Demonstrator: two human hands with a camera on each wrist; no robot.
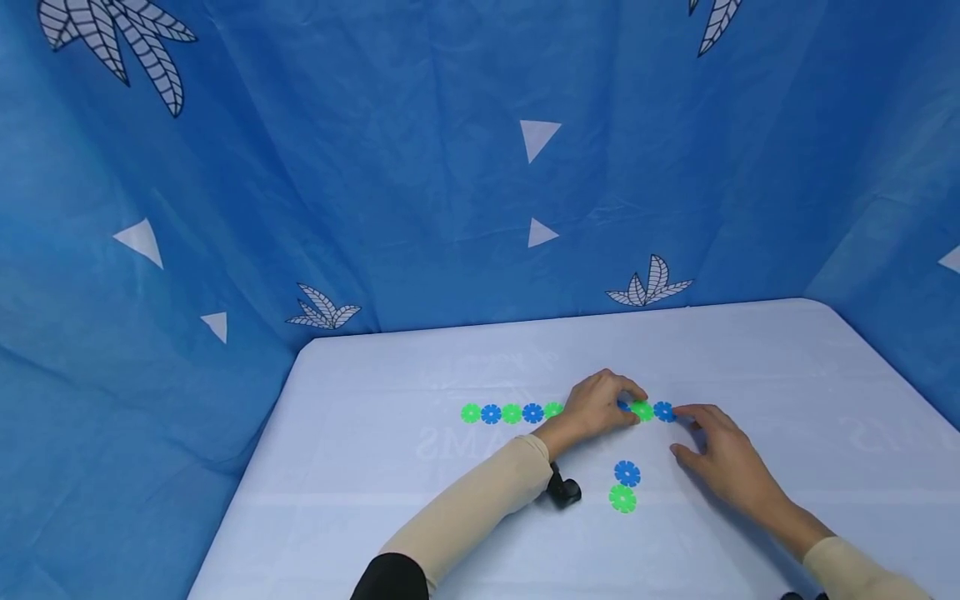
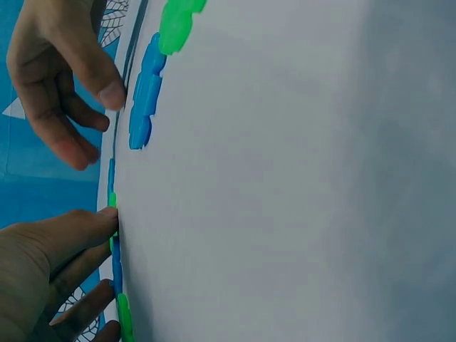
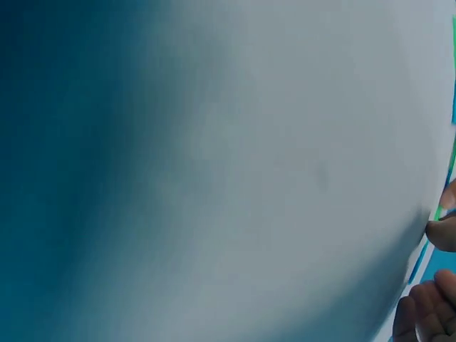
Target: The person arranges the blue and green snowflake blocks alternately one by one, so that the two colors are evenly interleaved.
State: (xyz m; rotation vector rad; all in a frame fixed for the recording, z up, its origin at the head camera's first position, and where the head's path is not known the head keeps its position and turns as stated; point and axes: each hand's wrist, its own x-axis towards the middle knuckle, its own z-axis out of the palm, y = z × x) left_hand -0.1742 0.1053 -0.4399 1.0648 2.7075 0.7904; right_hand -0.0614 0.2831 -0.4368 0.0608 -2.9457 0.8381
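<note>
A row of notched plastic discs, green and blue by turns, runs across the white table. My left hand (image 1: pixel 592 406) pinches a green notched disc (image 1: pixel 642 411) near the row's right end, thumb on the near edge and a finger on the far edge. Just right of it lies the last blue notched disc (image 1: pixel 664 412). Beside that disc is my right hand (image 1: pixel 723 458), thumb and forefinger apart with nothing between them. In the left wrist view the right hand (image 2: pixel 68 78) hovers past the row's end. Part of the row is hidden behind my left hand.
Nearer me lie a loose blue disc (image 1: pixel 627 473) and a loose green disc (image 1: pixel 622 499), close together. A black wrist device (image 1: pixel 564 490) shows under my left forearm. Blue patterned cloth (image 1: pixel 465 183) hangs behind the white table (image 1: pixel 360 500).
</note>
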